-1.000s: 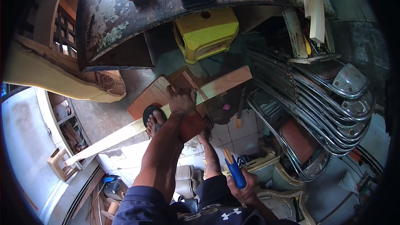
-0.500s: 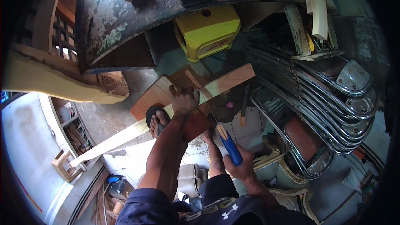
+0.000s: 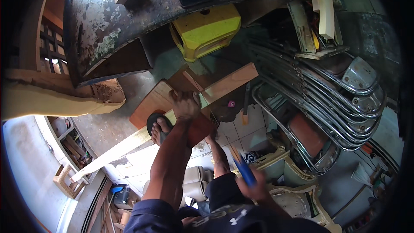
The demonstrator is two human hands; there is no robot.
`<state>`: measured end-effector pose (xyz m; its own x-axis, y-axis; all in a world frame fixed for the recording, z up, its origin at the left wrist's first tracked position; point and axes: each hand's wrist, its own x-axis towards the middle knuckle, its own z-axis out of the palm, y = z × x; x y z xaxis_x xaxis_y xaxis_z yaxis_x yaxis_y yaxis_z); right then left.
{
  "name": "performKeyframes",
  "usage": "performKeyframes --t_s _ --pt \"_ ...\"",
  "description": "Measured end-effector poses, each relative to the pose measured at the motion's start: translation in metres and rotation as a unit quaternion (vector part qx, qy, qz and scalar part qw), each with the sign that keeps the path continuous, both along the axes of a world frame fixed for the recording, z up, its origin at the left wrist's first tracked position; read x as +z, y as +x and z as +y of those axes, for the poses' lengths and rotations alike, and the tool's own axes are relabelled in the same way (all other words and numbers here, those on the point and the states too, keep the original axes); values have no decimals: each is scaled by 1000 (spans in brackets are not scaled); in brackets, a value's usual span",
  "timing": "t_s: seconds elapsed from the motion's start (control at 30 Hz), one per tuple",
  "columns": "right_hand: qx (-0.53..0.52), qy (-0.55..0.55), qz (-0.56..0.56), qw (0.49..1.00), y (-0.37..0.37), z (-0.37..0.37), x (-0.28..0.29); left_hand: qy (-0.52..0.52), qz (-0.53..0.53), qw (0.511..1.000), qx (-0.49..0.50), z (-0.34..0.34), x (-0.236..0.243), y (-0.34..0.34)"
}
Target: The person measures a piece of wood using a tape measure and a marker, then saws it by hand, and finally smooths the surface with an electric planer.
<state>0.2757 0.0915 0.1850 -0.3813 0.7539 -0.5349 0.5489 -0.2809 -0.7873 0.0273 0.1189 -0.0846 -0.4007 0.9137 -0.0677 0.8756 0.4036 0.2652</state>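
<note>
A long pale wooden board (image 3: 120,150) lies slantwise across a low reddish-brown wooden support (image 3: 151,100). My left hand (image 3: 185,105) presses down on the board, its fingers curled over the far edge. Just right of those fingers, a hand saw (image 3: 245,171) crosses the board with its thin blade. My right hand (image 3: 258,186), slightly smeared by motion, is closed around the saw's blue handle, low and to the right. One foot (image 3: 161,130) in a black sandal rests on the board, left of my left hand.
A yellow plastic stool (image 3: 206,30) stands under the worn workbench (image 3: 151,11). Stacked metal-framed chairs (image 3: 327,99) fill the right side. Several carved frame pieces (image 3: 297,198) lie at lower right. A chisel-like tool (image 3: 246,112) and a small pink item (image 3: 231,103) lie on the floor.
My right hand has drawn the saw back toward me, down and slightly right. My left hand keeps its place on the board. The whole view has shifted a little.
</note>
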Motion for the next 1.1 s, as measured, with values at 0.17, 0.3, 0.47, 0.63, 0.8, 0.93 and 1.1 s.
performKeyframes --t_s 0.17,0.3,0.47,0.63,0.8,0.93,1.1 --pt "50 14 -67 996 22 -6 29 16 -33 999 1 17 7 8" --pt "83 -19 -93 992 -57 57 -99 20 -29 999 5 22 1 7" --pt "56 -13 -57 997 27 -7 24 20 -24 999 34 5 -2 3" --pt "15 66 -20 998 -12 16 -25 9 0 999 31 3 -5 5" --pt "4 13 -25 1000 -61 61 -104 -1 -49 999 19 14 -6 11" --pt "98 -22 -35 994 27 14 44 -7 -35 999 24 3 -4 0" --pt "51 34 -51 997 -48 55 -83 -19 -45 998 32 11 -4 11"
